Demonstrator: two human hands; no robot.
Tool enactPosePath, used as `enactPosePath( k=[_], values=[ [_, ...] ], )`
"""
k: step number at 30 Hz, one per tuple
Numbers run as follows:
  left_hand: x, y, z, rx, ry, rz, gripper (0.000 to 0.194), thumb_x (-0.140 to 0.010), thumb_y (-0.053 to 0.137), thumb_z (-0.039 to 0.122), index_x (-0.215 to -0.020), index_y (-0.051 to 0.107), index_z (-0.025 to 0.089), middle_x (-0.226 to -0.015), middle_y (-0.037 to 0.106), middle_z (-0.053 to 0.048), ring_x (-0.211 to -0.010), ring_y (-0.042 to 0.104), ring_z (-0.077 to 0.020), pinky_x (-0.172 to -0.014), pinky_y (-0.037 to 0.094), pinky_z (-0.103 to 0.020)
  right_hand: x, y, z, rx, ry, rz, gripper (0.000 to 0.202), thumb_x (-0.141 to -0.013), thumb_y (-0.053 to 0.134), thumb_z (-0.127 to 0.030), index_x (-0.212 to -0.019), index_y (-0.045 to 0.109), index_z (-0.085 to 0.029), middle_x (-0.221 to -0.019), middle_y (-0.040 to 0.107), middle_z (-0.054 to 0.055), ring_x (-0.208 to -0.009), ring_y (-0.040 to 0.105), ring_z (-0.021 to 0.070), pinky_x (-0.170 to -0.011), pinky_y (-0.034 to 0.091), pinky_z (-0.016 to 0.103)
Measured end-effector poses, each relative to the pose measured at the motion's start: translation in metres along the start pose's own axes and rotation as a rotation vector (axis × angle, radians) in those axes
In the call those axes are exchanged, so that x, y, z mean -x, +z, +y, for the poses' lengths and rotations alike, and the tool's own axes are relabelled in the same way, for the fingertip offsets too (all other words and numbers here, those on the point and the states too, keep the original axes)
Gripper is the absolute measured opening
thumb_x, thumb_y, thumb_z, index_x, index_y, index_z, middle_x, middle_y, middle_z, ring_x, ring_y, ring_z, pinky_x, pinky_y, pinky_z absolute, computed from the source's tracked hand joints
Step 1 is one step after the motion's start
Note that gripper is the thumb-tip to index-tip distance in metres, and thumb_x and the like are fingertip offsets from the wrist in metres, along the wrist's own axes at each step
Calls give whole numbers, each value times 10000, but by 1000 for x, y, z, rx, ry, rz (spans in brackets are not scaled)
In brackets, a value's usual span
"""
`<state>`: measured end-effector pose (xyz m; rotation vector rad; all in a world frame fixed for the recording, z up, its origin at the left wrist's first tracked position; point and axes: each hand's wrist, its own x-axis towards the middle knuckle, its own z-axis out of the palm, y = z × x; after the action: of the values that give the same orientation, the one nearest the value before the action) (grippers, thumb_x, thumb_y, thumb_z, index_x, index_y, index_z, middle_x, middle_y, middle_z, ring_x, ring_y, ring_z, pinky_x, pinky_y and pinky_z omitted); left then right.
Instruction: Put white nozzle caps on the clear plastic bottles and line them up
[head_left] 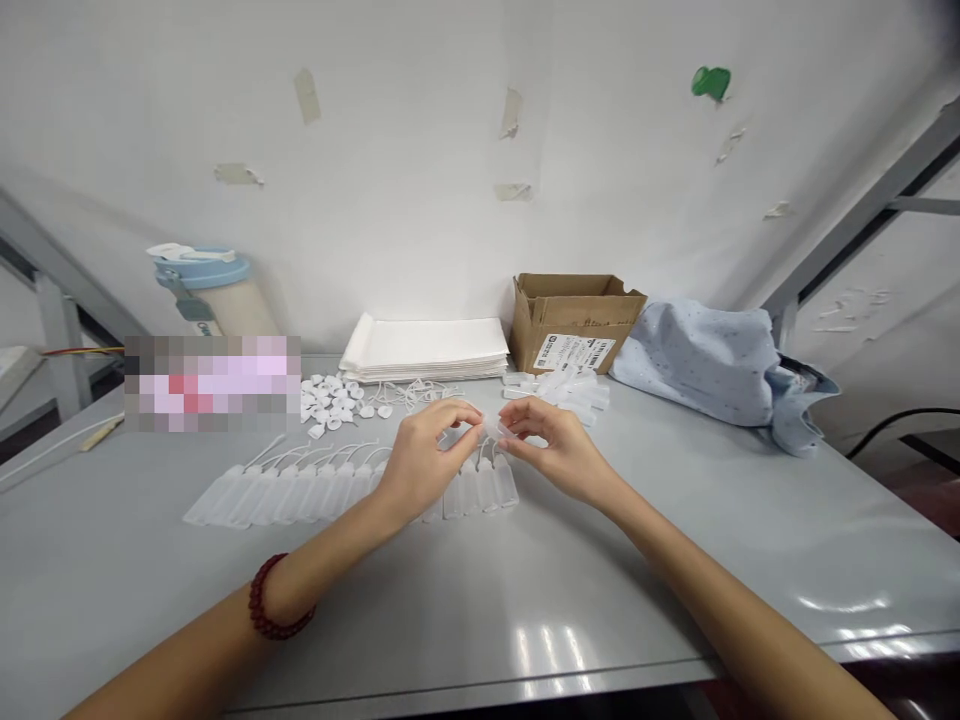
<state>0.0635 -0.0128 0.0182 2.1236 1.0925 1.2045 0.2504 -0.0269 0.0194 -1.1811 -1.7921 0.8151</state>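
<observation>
My left hand (431,455) is at the middle of the grey table, thumb and fingertips pinched on a small translucent piece (493,428). From the other side my right hand (555,447) pinches the same piece; its exact shape is too small to tell. Below and left of the hands lies a row of translucent sleeves (300,492) with white cords, partly hidden by my left hand and forearm. Behind them are a pile of white round caps (330,400) and some loose white cords (416,393). More translucent sleeves (574,390) lie just behind my right hand.
A stack of white sheets (427,348) and an open cardboard box (574,320) stand against the wall. To the right is a bunched light blue cloth (697,360). A bottle with a blue lid (217,290) stands at the back left of the table (465,610).
</observation>
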Motion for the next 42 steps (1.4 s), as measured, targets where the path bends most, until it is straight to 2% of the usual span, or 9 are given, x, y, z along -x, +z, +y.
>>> enactPosePath(
  k=[6, 13, 16, 22, 28, 31, 36, 39, 42],
  values=[
    [3, -1, 0, -27, -13, 16, 103, -827, 546, 203, -809, 647, 195, -855, 711, -21, -804, 645, -172, -766, 509, -313, 3, 2, -3, -6, -38, -10, 245, -799, 641, -225, -1029, 559, -205, -917, 658, 50, -828, 673, 188, -794, 558, 378],
    [7, -2, 2, -43, -4, 7, 112, -840, 533, 200, -777, 625, 187, -754, 680, -4, -725, 617, -150, -674, 487, -261, 8, 8, 0, 357, -295, 7, 340, -875, 538, -167, -1209, 516, -233, -977, 673, 70, -861, 659, 206, -769, 557, 371],
    [6, -2, 3, -7, -41, -10, 158, -867, 503, 218, -769, 623, 187, -730, 666, -3, -708, 608, -147, -671, 484, -261, 10, 10, 0, 426, -341, -4, 375, -890, 507, -143, -1249, 475, -248, -1001, 663, 78, -881, 658, 216, -756, 558, 371],
    [4, -5, 4, 108, -203, -9, 129, -827, 591, 282, -901, 649, 194, -851, 697, -18, -811, 632, -170, -703, 496, -276, 13, 12, -1, 425, -384, 15, 400, -892, 511, -134, -1269, 438, -248, -1000, 653, 79, -901, 658, 215, -764, 559, 360],
    [4, -4, 5, 159, -152, -37, 93, -825, 600, 258, -850, 665, 196, -832, 682, -11, -776, 613, -155, -719, 488, -278, 12, 16, -3, 310, -387, 54, 336, -882, 522, -128, -1204, 518, -222, -993, 665, 91, -875, 661, 204, -759, 558, 355],
    [6, -3, 5, 168, -148, -44, 87, -823, 602, 235, -872, 658, 190, -831, 665, -12, -782, 605, -151, -738, 482, -283, 12, 16, -9, 166, -274, 60, 272, -862, 554, -167, -1130, 593, -191, -994, 680, 103, -858, 665, 215, -769, 548, 377],
    [7, -5, 7, 128, -35, -39, 206, -827, 610, 250, -1022, 617, 187, -999, 634, -47, -897, 581, -172, -772, 479, -306, 7, 6, -21, -503, 204, -99, 282, -828, 628, -241, -1106, 650, -196, -1011, 714, 73, -868, 687, 200, -826, 525, 361],
    [7, -6, 8, 53, 115, -39, 395, -793, 664, 299, -1153, 550, 185, -1128, 588, -84, -1017, 540, -213, -823, 476, -343, 5, 0, -22, -823, 313, -197, 262, -820, 639, -201, -1077, 686, -189, -964, 728, 60, -898, 688, 187, -857, 506, 320],
    [7, -5, 9, -31, 242, -34, 513, -755, 712, 345, -1198, 513, 180, -1152, 560, -111, -1082, 502, -251, -899, 451, -400, 3, 0, -20, -976, 354, -265, 255, -820, 631, -154, -1065, 699, -176, -943, 732, 64, -906, 695, 189, -830, 512, 294]
  ],
)
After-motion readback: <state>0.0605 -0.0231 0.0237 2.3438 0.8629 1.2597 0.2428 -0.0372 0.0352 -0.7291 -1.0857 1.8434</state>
